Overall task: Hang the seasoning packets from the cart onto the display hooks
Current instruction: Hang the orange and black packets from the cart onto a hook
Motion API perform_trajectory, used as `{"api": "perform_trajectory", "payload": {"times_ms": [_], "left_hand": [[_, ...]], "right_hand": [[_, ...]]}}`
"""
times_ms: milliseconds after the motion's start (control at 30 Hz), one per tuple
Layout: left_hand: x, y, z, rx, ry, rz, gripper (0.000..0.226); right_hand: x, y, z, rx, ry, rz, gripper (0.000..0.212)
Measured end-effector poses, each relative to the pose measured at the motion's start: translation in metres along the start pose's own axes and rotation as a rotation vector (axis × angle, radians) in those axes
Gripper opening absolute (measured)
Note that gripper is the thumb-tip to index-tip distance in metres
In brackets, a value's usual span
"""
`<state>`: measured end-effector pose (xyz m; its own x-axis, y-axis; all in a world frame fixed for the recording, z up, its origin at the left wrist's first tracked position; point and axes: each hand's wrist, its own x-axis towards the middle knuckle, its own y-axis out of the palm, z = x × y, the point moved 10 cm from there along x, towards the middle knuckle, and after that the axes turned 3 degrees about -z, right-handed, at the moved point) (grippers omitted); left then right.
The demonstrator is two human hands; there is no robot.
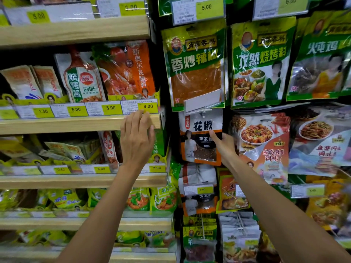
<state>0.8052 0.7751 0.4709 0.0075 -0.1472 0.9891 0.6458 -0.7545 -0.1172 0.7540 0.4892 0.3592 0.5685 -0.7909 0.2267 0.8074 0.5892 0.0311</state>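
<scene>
My right hand grips the right edge of a white and orange peppercorn packet, thumb on the front, the other fingers hidden behind it. I hold the packet upright against the hanging display, its top just under a tilted plastic price flap at the tip of a hook. My left hand is loose and holds nothing, its fingers straight and close together, with the tips at the front edge of a wooden shelf.

What could go wrong, as I judge it: I hold the packet by one side only, so it may swing or slip from my grip if I let go before the hole is truly on the hook. Pushing at a slant could tear the hole or make it miss the tip. The flap could drop and block the way. My right forearm lies close to a tofu sauce packet and could knock it.

I cannot tell whether the packet's hole is already threaded, because the flap covers most of the hook. I also cannot tell whether my left fingertips press the shelf or only hover. The cart is out of view.
</scene>
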Motion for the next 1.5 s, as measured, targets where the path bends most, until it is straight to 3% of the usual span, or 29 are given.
{"api": "perform_trajectory", "payload": {"times_ms": [100,267,400,533,667,867,1067,1200,1367,1500], "left_hand": [[0.002,-0.002,-0.001,0.0,0.003,0.015,0.03],[0.003,-0.008,-0.005,-0.032,-0.024,0.006,0.029],[-0.008,-0.019,-0.033,-0.134,0.041,-0.083,0.026],[-0.038,0.001,-0.089,-0.315,0.045,0.003,0.023],[-0.081,0.038,-0.164,-0.605,-0.086,0.276,0.026],[-0.176,0.076,-0.31,-1.03,-0.416,0.817,0.022],[-0.292,0.061,-0.47,-1.141,-0.57,1.27,0.03],[-0.354,0.033,-0.564,-1.175,-0.67,1.443,0.026],[-0.402,0.0,-0.662,-1.19,-0.574,1.683,0.035],[-0.41,0.001,-0.729,-1.185,-0.499,1.797,0.029]], "right_hand": [[0.006,0.001,-0.002,-0.045,0.002,-0.07,0.025],[-0.002,-0.005,-0.002,-0.273,0.03,-0.153,0.055],[-0.044,-0.017,0.014,-0.329,-0.113,-0.176,0.048],[-0.089,-0.061,0.017,-0.286,-0.193,-0.224,0.036],[-0.127,-0.142,-0.011,-0.4,-0.175,-0.321,0.025],[-0.207,-0.301,-0.089,-0.542,0.098,-0.518,0.024],[-0.321,-0.444,-0.173,-0.549,0.42,-0.638,0.03],[-0.392,-0.526,-0.207,-0.577,0.603,-0.732,0.025],[-0.442,-0.615,-0.212,-0.542,0.71,-0.831,0.015],[-0.457,-0.679,-0.208,-0.55,0.746,-0.897,0.012]]}}
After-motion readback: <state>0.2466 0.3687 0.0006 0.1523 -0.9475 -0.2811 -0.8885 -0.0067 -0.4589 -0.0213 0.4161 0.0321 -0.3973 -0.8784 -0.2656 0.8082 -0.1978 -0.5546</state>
